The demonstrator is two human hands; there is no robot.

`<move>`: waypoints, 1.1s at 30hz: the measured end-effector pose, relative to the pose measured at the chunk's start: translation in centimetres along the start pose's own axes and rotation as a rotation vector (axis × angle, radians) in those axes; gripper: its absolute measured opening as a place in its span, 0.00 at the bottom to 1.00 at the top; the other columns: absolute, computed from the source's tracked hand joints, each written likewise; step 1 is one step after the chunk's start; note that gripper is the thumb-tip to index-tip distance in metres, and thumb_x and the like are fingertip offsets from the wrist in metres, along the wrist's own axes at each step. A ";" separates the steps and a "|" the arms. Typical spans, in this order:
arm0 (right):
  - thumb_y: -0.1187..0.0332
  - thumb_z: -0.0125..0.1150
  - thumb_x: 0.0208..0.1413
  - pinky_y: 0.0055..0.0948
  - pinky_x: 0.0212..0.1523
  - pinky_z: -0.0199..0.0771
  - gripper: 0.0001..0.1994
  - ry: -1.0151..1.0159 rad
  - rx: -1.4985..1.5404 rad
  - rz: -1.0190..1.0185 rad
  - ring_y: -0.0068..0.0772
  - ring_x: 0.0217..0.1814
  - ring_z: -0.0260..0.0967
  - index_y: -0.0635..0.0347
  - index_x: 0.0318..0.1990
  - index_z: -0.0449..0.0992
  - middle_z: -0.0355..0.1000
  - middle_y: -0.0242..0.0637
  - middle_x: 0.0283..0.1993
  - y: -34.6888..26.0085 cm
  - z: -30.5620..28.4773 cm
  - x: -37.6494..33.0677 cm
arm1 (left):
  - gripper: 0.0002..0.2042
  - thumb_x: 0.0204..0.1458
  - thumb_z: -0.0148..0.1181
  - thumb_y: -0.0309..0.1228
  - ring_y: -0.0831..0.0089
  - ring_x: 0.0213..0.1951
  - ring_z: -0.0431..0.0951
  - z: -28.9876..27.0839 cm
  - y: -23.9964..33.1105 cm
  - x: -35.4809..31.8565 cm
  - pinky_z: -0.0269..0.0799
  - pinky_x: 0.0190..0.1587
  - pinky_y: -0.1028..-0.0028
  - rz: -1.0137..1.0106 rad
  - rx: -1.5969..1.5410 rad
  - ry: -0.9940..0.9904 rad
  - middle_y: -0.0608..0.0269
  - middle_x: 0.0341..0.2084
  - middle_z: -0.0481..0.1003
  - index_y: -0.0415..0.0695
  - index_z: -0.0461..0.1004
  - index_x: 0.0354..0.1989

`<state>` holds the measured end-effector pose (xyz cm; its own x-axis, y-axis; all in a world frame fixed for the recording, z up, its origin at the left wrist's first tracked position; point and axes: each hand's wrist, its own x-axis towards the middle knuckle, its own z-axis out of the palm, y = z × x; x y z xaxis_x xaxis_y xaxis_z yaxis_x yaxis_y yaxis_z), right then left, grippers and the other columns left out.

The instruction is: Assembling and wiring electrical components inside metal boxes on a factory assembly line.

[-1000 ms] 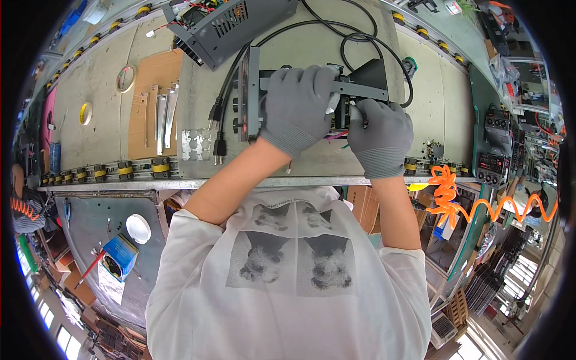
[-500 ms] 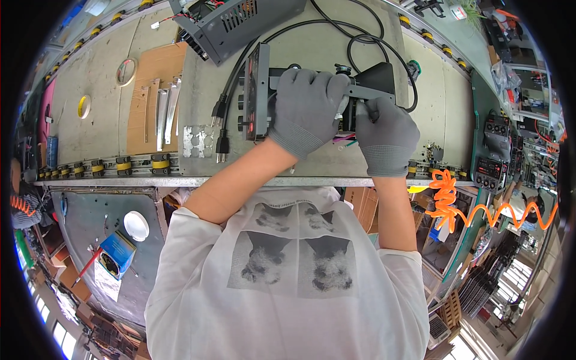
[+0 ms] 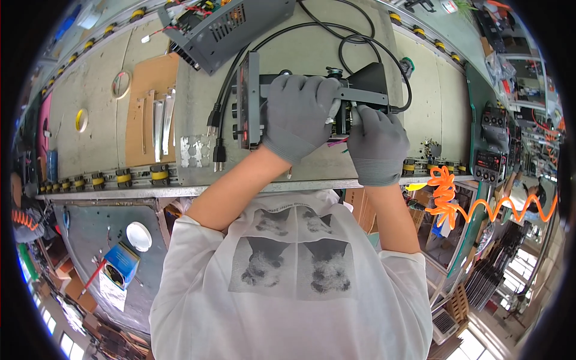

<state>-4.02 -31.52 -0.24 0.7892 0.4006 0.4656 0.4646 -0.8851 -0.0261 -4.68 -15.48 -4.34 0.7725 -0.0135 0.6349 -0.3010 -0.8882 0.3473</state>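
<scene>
An opened electronic unit lies on the bench, with a dark front panel bearing knobs, a grey metal bar and a black flared part. My left hand, in a grey glove, is wrapped over the middle of the unit and closed on it. My right hand, gloved alike, is beside it just under the bar, fingers pinched together at the unit's inside. Whatever those fingertips hold is hidden. Purple wire shows below the unit between my hands.
Behind stands a grey vented metal case with exposed wires. Black power cords loop around the unit. On the left, metal strips lie on cardboard, near tape rolls. An orange coiled hose hangs at right.
The whole view has shifted slightly. My left hand keeps its hold on the unit. The fingers of my right hand have changed their bend a little, staying under the bar.
</scene>
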 end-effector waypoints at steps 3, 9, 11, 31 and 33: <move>0.71 0.64 0.43 0.35 0.25 0.69 0.05 -0.036 -0.070 -0.008 0.37 0.27 0.69 0.52 0.30 0.76 0.70 0.32 0.24 -0.1 0.4 -0.1 | 0.12 0.50 0.60 0.35 0.65 0.36 0.75 -0.2 0.0 0.2 0.63 0.45 0.61 -0.007 -0.006 -0.021 0.66 0.34 0.77 0.48 0.74 0.42; 0.69 0.64 0.41 0.33 0.24 0.66 0.05 0.153 -0.011 -0.078 0.33 0.27 0.67 0.50 0.27 0.73 0.67 0.29 0.23 0.9 1.9 -0.9 | 0.12 0.49 0.60 0.34 0.65 0.35 0.74 -0.2 0.2 0.2 0.63 0.45 0.61 0.016 -0.010 -0.003 0.66 0.34 0.77 0.48 0.74 0.41; 0.69 0.64 0.41 0.33 0.24 0.66 0.06 0.167 0.002 -0.088 0.33 0.27 0.67 0.50 0.27 0.72 0.67 0.29 0.23 0.8 1.8 -0.7 | 0.12 0.49 0.60 0.34 0.64 0.35 0.74 -0.4 0.2 0.2 0.62 0.44 0.61 0.015 -0.005 -0.014 0.67 0.35 0.77 0.48 0.74 0.41; 0.67 0.59 0.55 0.34 0.36 0.73 0.15 0.217 0.722 0.298 0.37 0.34 0.73 0.64 0.47 0.71 0.72 0.42 0.46 2.8 -0.4 -1.3 | 0.15 0.46 0.60 0.28 0.60 0.36 0.74 -1.0 1.0 0.2 0.64 0.44 0.60 -0.057 -0.016 -0.060 0.62 0.31 0.76 0.46 0.73 0.45; 0.64 0.57 0.58 0.33 0.44 0.71 0.19 0.530 0.590 0.307 0.35 0.41 0.71 0.69 0.52 0.69 0.71 0.44 0.44 5.0 1.2 -4.1 | 0.19 0.45 0.59 0.28 0.60 0.40 0.74 -1.4 1.2 0.3 0.64 0.47 0.60 -0.062 0.022 -0.125 0.61 0.35 0.75 0.48 0.74 0.49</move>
<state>-4.44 -37.34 -3.38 0.6905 -0.1312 0.7113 0.5099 -0.6092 -0.6073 -5.59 -15.94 -2.75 0.8531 -0.0142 0.5216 -0.2392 -0.8990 0.3669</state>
